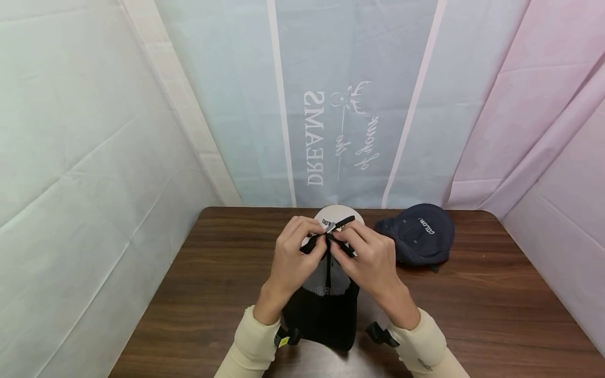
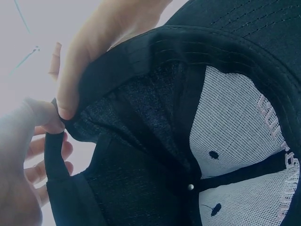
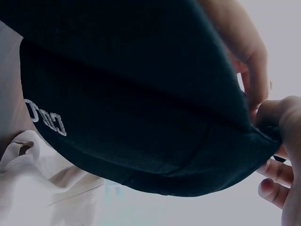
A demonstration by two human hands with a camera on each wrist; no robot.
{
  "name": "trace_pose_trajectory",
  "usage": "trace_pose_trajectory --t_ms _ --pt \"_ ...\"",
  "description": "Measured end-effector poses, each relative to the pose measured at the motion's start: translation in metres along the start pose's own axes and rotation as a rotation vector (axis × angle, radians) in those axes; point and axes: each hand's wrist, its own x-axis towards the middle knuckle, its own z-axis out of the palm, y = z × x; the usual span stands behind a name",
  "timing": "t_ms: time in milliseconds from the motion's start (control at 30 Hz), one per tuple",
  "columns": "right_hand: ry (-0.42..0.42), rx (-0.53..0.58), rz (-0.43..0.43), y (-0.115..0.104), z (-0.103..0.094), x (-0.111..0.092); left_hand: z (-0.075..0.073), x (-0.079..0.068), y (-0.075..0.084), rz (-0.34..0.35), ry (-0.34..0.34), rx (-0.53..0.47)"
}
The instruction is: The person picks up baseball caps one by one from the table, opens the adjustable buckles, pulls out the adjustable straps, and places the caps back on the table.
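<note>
A black baseball cap [image 1: 321, 320] is held up between both hands, brim toward the person. My left hand [image 1: 292, 257] pinches one side of its back opening between thumb and fingers. My right hand [image 1: 371, 252] pinches the other side. Between the fingertips show a small metal buckle [image 1: 330, 228] and a black strap end [image 1: 346, 221]. The left wrist view looks inside the cap, onto white mesh panels [image 2: 225, 122] and the dark sweatband [image 2: 141, 52]. In the right wrist view, white letters [image 3: 47, 120] run along the cap's dark outside; the buckle is hidden there.
A white cap [image 1: 337, 211] with dark letters lies behind the hands at the table's far edge, partly covered. To the right rests a navy cap [image 1: 420, 236] with white lettering. The brown wooden table [image 1: 212, 273] is bordered by hanging cloth [image 1: 227, 94].
</note>
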Motion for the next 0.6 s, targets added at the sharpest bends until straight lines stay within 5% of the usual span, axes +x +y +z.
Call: trace_pose_trajectory --t_ms 600 --pt "0.007 0.013 -0.013 0.0020 0.0003 -0.0022 0.0006 -0.0003 -0.0019 0.015 0.015 -0.005"
